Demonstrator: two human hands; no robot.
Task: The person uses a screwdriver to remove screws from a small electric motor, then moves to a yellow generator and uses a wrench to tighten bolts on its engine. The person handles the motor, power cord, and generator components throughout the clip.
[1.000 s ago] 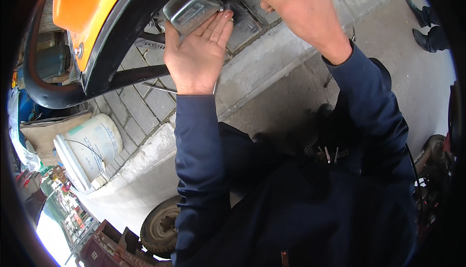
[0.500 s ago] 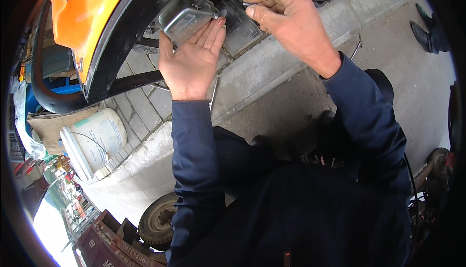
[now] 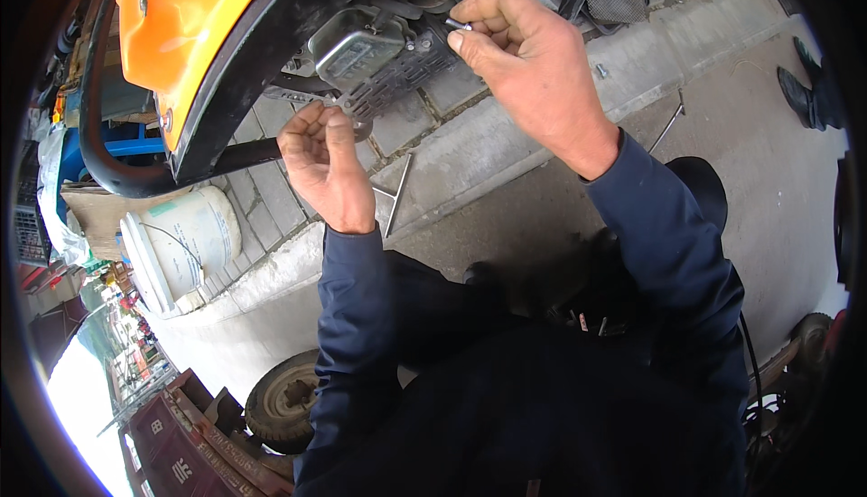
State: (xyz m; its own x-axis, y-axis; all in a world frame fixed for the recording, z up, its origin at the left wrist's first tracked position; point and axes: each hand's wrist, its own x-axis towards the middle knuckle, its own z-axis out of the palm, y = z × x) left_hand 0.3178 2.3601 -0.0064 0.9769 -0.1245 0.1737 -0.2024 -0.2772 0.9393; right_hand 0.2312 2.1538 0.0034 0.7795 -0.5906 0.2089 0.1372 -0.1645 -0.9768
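Observation:
My right hand (image 3: 537, 68) is closed in a pinch, with a small metal bolt (image 3: 459, 24) between thumb and forefinger. To its left, under the vehicle's curved black frame, sits a silvery, box-shaped metal cover (image 3: 358, 46). A slotted metal plate (image 3: 397, 80) runs along beneath that cover. My left hand (image 3: 327, 167) is closed, thumb against curled fingers, at the near left end of this plate. What those fingers grip, if anything, is hidden. The orange body panel (image 3: 190, 27) rises to the left of the frame (image 3: 244, 55).
A T-shaped metal wrench (image 3: 397, 195) lies by the concrete kerb (image 3: 479, 172). On the kerb rests a small bolt (image 3: 601, 71); a metal rod (image 3: 666, 127) leans farther right. A white bucket (image 3: 185, 244) stands left, a wheel (image 3: 287, 399) lower left. Another person's shoes (image 3: 797, 95) show right.
My left hand has drawn back from under the metal cover, and its spread fingers have curled shut. The slotted plate shows more now. My right hand keeps its pinch on the bolt.

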